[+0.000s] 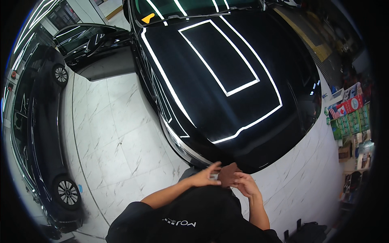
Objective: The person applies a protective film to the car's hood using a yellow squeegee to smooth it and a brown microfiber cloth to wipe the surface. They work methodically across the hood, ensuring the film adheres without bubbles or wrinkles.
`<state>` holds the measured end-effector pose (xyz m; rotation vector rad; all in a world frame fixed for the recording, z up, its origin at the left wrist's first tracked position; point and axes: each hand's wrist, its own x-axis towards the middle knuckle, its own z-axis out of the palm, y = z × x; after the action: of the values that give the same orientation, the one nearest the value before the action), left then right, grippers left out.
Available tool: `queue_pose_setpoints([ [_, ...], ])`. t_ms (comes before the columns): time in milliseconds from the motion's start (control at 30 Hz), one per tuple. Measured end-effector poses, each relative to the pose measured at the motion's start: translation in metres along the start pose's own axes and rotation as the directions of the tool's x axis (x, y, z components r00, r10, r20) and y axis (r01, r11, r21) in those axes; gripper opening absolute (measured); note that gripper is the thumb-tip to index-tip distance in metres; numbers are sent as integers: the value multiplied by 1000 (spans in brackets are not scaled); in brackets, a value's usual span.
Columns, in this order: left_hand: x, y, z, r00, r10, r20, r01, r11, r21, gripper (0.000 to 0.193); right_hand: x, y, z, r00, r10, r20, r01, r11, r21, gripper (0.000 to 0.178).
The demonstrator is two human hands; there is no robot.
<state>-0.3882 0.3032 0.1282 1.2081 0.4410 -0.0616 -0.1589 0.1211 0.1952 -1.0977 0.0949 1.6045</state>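
So a black car (283, 117) is hogging most of the marbled floor (109, 117) here, its hood (198, 97) shining with strips of light. Another dark car (42, 133) is sitting off to the person's left. The person, wearing a black top (194, 210), is standing right at the hood's front edge. Their left hand (206, 176) is spreading wide, thumb and fingers well apart, beside the left edge of a brown piece (227, 173); can't tell if it's actually touching. The right hand (246, 185) is pinching that piece at its right edge, so it's sitting between both hands, near the hood's front edge. Oh, and a small yellow tool (148, 18) is lying at the windshield's (174, 6) lower left corner.
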Motion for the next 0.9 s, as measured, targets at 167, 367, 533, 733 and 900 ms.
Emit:
queue_pose_setpoints([
  [167, -9, -1, -15, 998, 5, 59, -18, 975, 222, 64, 9, -14, 61, 973, -220, 74, 215, 733, -645, 54],
  [367, -60, 52, -31, 963, 171, -210, -10, 798, 602, 42, 11, -15, 75, 889, -412, 198, 284, 159, -945, 26],
  [533, -101, 68, -18, 752, 352, -557, 72, 796, 600, 38, 33, -18, 87, 859, -411, 307, 355, 45, -934, 44],
  [733, -186, 71, -93, 489, 187, -852, -288, 957, 45, 60, 40, -59, 117, 931, -327, 161, 335, 591, -734, 20],
  [900, -192, 144, -142, 674, 292, -678, -504, 853, -133, 65, 55, -88, 170, 791, -596, 138, 563, 621, -545, 8],
])
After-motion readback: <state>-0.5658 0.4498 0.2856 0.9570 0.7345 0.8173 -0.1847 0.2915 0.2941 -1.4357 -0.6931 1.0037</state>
